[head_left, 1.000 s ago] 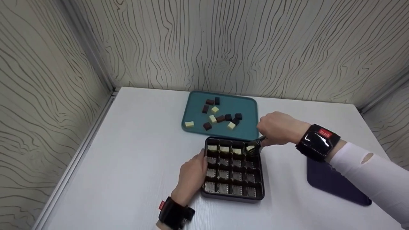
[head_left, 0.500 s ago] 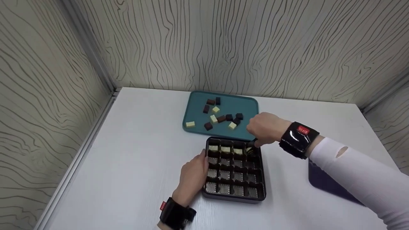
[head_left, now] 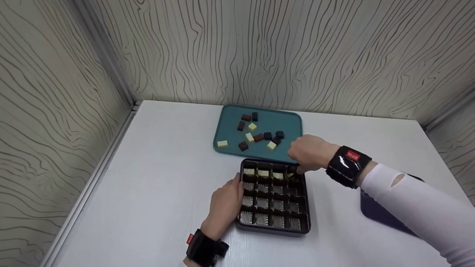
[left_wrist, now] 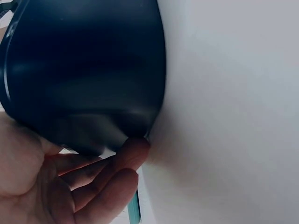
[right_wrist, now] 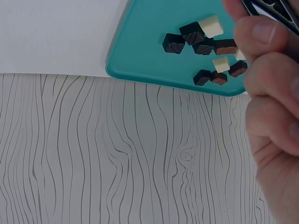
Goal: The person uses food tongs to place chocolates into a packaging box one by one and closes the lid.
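A black box [head_left: 272, 233] with square compartments stands on the white table; pale yellow blocks [head_left: 263, 173] sit in its back row. My left hand [head_left: 224, 202] lies along the box's left side, and in the left wrist view its bent fingers [left_wrist: 110, 186] touch the dark outer wall [left_wrist: 88, 70]. My right hand [head_left: 310, 152] is over the back right corner, holding a black tool [right_wrist: 275, 11] in curled fingers. The tool's end is down in the back right compartment, beside a pale piece [head_left: 290, 175]; whether it grips that piece I cannot tell.
Behind the box lies a teal tray [head_left: 230, 129] with several dark, brown and pale yellow blocks [head_left: 222, 144]. A dark blue mat or tray [head_left: 382, 213] is partly under the right forearm. A patterned wall [head_left: 259, 52] rises behind the table.
My right hand has moved left and the tool has turned more upright, its end lower in the back right compartment. The left hand keeps its place on the box.
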A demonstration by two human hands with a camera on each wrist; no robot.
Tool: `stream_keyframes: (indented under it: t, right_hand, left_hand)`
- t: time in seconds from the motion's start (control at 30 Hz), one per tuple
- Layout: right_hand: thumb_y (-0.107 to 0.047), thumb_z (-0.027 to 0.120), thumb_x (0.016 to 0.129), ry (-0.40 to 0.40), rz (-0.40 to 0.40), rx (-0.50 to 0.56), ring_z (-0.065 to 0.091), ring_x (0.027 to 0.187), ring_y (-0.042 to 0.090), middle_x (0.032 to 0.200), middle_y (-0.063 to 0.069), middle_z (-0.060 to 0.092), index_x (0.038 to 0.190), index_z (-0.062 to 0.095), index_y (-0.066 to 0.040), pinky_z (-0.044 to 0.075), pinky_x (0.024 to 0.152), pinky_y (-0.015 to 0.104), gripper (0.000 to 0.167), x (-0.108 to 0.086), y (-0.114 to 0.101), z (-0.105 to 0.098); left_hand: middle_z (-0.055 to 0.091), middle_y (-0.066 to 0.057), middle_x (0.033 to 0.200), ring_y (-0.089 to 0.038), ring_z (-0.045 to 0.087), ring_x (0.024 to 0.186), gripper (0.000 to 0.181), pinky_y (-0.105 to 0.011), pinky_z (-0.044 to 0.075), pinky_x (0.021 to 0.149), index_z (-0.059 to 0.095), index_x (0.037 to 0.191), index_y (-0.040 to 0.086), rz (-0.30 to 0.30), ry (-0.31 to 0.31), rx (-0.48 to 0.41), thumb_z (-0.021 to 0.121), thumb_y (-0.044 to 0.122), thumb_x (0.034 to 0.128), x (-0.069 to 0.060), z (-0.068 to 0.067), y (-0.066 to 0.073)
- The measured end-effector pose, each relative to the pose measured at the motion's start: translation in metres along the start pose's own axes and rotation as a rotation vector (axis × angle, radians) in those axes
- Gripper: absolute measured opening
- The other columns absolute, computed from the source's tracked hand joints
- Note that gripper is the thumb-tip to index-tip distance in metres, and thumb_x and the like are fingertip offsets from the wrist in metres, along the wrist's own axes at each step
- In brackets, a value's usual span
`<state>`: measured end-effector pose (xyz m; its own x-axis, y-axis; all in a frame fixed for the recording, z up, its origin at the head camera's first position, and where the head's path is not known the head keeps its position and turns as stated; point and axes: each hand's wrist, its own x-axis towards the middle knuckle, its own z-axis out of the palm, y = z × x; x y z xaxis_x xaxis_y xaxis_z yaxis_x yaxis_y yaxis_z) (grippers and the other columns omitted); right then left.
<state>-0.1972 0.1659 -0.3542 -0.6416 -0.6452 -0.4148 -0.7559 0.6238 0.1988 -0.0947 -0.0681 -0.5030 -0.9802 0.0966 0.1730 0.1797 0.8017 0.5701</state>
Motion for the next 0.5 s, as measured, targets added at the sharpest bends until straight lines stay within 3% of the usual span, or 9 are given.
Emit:
stream_keyframes:
  t: [0.5]
  right_hand:
    - [-0.034, 0.09, 0.082, 0.042, -0.008, -0.081, 0.025, 0.056, 0.008, 0.06, -0.01, 0.021, 0.059, 0.033, -0.018, 0.023, 0.051, 0.022, 0.064, -0.004, -0.0024, 0.0016]
  left_hand:
    - [0.078, -0.021, 0.102, -0.038, 0.075, 0.079, 0.037, -0.049, 0.061, 0.065, 0.064, 0.135, -0.006, 0.005, -0.014, 0.002, 0.052, 0.016, 0.1077, 0.0006, 0.0003, -0.0012]
